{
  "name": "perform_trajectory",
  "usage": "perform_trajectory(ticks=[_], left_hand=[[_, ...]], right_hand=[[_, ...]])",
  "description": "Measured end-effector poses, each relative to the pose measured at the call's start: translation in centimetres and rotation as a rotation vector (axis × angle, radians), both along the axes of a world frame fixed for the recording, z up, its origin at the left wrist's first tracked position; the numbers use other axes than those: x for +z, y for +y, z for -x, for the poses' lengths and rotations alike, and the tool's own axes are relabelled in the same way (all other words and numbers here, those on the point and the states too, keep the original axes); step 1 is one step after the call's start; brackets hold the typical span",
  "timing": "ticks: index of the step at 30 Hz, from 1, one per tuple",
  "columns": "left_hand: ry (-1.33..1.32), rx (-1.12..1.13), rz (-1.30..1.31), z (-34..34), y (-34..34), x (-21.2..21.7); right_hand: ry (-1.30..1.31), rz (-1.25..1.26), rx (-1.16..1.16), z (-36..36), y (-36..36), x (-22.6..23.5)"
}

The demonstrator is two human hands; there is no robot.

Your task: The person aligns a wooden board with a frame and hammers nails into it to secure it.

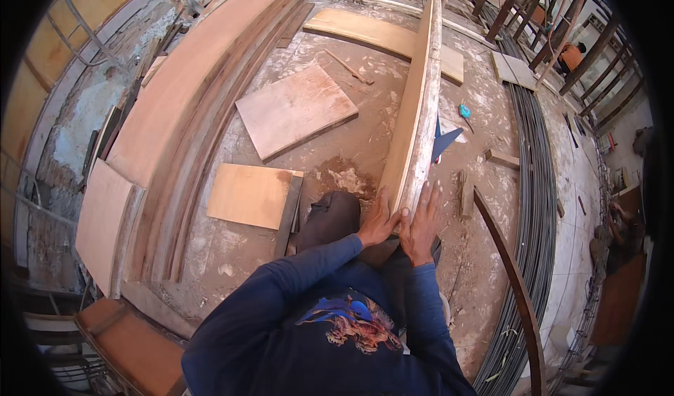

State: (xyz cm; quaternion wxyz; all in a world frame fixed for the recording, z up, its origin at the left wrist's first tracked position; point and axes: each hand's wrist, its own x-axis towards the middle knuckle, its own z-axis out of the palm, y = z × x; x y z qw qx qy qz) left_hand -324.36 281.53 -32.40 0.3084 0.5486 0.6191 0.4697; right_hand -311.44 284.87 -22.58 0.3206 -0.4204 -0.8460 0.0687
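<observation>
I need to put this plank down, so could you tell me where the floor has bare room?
Bare floor lies between the square plywood panel and the held plank. Left is crowded by the stacked boards, right by the steel rod bundle.

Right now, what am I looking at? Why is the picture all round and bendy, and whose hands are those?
The picture comes from a small camera worn on a person's head, looking down. Its lens is very wide, so straight edges bend near the rim. There is no machine here, only a person in a blue long-sleeved shirt. The left hand and the right hand grip the near end of a long wooden plank, one on each side. The plank stands on its edge and stretches away from the person. Below it is a dusty floor with sawdust. Flat plywood pieces lie there, a stack of long boards is on the left, and a bundle of metal rods is on the right.
</observation>
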Motion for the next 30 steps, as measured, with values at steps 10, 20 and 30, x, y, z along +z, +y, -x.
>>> perform_trajectory(ticks=[10,20,30], left_hand=[[0.115,-0.198,-0.247,1.6,1.2,1.5],[-0.158,-0.288,-0.177,1.4,1.3,0.5],[-0.186,-0.282,-0.111,1.5,2.1,4.1]], right_hand=[[-0.09,-0.004,0.11,0.6,1.1,3.8],[-0.13,0.17,0.139,0.5,1.9,-0.5],[0.149,0.315,-0.028,0.9,-0.6,-0.9]])
